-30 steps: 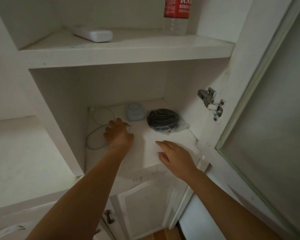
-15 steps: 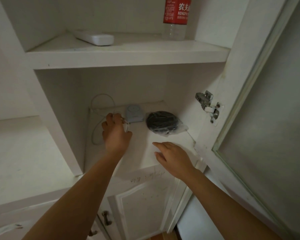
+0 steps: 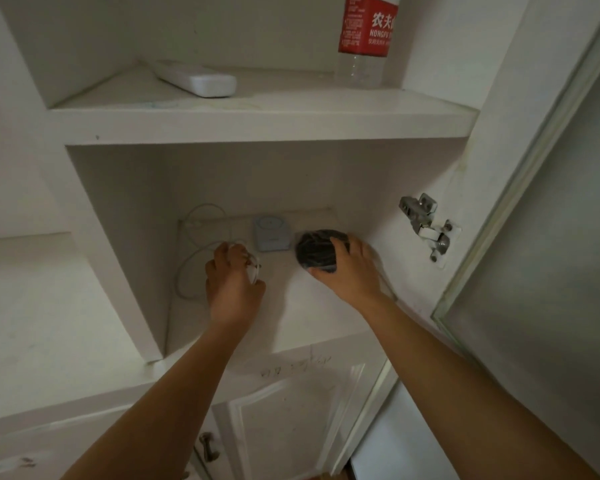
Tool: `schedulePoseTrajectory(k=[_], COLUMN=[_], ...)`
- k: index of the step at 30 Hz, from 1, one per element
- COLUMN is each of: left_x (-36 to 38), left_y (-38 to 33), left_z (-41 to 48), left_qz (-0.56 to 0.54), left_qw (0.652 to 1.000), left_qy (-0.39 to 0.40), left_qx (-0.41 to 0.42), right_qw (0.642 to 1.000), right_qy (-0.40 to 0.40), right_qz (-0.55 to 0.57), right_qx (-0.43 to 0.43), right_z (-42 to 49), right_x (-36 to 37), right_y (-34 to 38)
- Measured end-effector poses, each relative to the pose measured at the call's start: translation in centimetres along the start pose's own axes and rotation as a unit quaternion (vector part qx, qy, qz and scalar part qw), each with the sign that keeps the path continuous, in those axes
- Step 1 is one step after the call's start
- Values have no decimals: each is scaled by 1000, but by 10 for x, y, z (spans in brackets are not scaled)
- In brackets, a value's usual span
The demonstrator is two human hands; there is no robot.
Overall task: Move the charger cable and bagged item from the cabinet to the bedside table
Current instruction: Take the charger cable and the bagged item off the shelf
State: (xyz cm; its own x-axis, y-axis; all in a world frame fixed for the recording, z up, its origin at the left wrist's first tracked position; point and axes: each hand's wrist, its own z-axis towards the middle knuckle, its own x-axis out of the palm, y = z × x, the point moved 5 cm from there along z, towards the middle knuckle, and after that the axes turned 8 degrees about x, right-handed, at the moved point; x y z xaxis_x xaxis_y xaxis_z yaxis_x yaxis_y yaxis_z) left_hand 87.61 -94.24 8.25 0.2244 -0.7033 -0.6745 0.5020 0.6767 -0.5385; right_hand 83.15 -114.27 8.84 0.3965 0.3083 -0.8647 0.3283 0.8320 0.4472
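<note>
You are at the pick-up step: both things are in the cabinet (image 3: 125,237), on its lower shelf (image 3: 309,313), and each has a hand on it.

Your left hand (image 3: 234,282) has its fingers curled round a gathered bit of the white charger cable (image 3: 194,244) near one end. The rest of the cable trails off in loose loops toward the back left corner, partly up against the cabinet wall. Your right hand (image 3: 350,271) is clamped on the bagged item (image 3: 314,252), a dark coil in clear plastic, with the thumb over the top and a finger under the near edge. Whether either thing is off the shelf yet, I cannot tell.

Between your hands, at the back, stands a small pale box (image 3: 271,233). It touches neither hand, but it is just beside the bag.

Next, I judge, you draw both hands out toward you and carry the things to the bedside table (not in view here). The cable needs the most care. Its loops lie slack, so pull slowly or gather more of it first, or the tail may drag and snag on the shelf edge. Keep the bag clear of the box as it comes out. The open door (image 3: 534,306) and its hinge (image 3: 425,226) stand close on your right, so bring that arm straight back.
</note>
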Motion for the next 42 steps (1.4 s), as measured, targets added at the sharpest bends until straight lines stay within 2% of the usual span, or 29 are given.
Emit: schedulePoseTrajectory(k=[8, 15, 22, 33, 42], left_x=[0, 1, -7, -8, -8], left_y=[7, 6, 2, -19, -34], left_z=[-3, -5, -9, -33, -48], left_qz=[-4, -10, -8, 3, -1], left_qw=[1000, 1000, 1000, 999, 999], left_qy=[2, 13, 7, 37, 34], left_qx=[-17, -27, -22, -13, 19], right_qw=[982, 989, 985, 978, 974], right_qy=[134, 88, 109, 104, 89], right_qz=[-118, -118, -129, -181, -204], right_qx=[53, 19, 23, -29, -36], right_z=[7, 0, -21, -87, -134], right_x=[26, 24, 19, -1, -10], right_y=[-10, -13, -10, -4, -4])
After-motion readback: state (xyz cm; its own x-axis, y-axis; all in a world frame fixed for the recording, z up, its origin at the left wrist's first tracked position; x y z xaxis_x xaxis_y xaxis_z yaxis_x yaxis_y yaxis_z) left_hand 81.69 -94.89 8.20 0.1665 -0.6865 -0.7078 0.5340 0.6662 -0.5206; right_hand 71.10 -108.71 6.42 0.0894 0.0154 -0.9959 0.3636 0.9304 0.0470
